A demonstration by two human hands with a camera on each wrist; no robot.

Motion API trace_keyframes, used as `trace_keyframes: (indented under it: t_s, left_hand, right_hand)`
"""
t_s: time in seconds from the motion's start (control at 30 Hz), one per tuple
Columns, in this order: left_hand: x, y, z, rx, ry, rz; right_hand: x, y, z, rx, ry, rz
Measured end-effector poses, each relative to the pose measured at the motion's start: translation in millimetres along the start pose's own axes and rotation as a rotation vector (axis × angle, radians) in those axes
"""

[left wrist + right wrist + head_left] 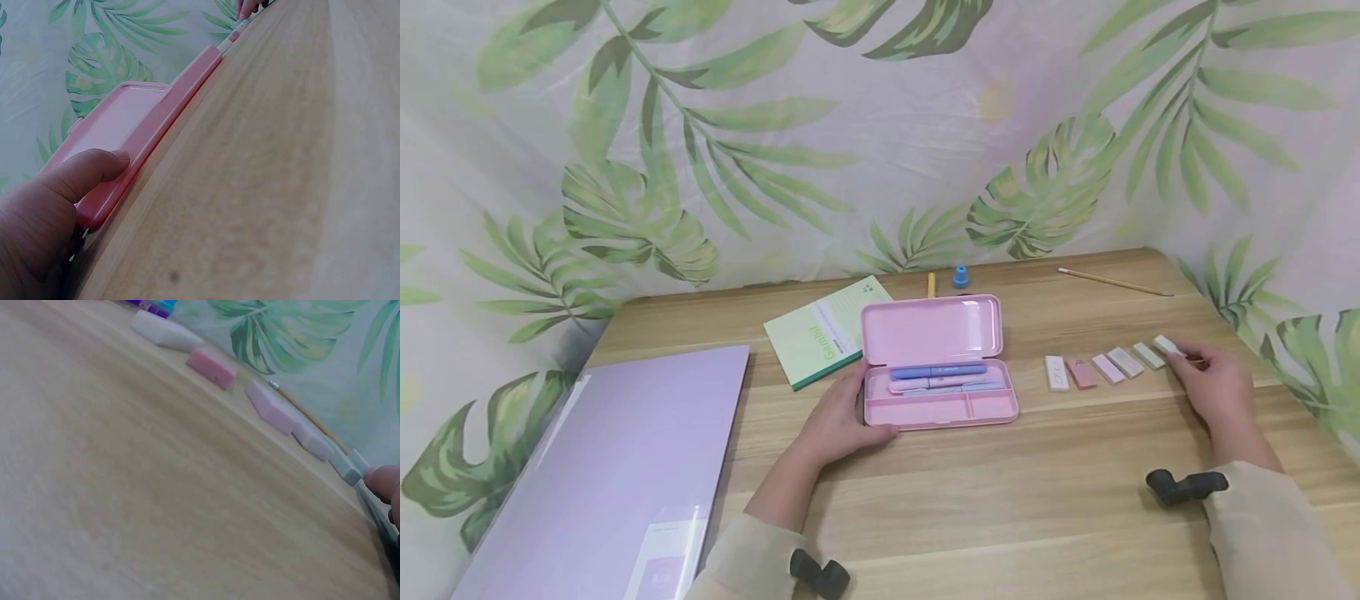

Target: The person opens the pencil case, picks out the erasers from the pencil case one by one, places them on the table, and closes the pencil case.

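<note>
A pink pencil case (928,333) stands with its lid up on the wooden table, several pens (938,371) lying in its long compartment. My left hand (831,425) grips the case's left end, the thumb along the front wall and the other fingers round the side. To the right lies a row of several erasers (1082,374), white, pink and pale green. At the row's far right end my right hand (1216,387) pinches a small whitish eraser (1165,345) between thumb and fingers. In the right wrist view only the fingertips (382,482) of that hand show.
A green notebook (808,337) lies behind the case, partly under its left side. Beyond the lid are a blue sharpener-like piece (960,277) and a yellow stick (932,285). A pencil (1112,282) lies at the back right, a large lilac folder (625,467) at the left.
</note>
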State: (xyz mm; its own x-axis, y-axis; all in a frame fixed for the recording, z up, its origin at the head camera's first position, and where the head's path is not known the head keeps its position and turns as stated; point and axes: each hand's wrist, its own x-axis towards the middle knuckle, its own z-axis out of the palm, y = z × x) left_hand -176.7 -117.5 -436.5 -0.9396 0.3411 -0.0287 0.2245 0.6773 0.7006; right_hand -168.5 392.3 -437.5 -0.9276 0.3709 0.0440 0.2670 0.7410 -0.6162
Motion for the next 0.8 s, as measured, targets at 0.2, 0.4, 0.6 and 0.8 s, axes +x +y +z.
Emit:
trace_keyframes:
  t_s: [0.2, 0.4, 0.6, 0.8]
  left_hand:
    - [-0.2, 0.5, -0.4, 0.000, 0.001, -0.003]
    - [-0.4, 0.0, -0.2, 0.011, -0.003, -0.003]
    - [-1.0, -0.3, -1.3, -0.002, 0.006, 0.002]
    - [-0.8, -0.8, -0.4, -0.013, 0.009, 0.001]
  right_hand:
    - [2.6, 1.9, 2.7, -0.051, -0.007, -0.046]
    - [-2.7, 0.7, -0.6, 0.076, 0.036, 0.072]
    - [-9.4, -21.9, 1.4, 0.218, 0.139, 0.072]
    - [-14.5, -68.8, 22.9, 0.262, 0.124, -0.126]
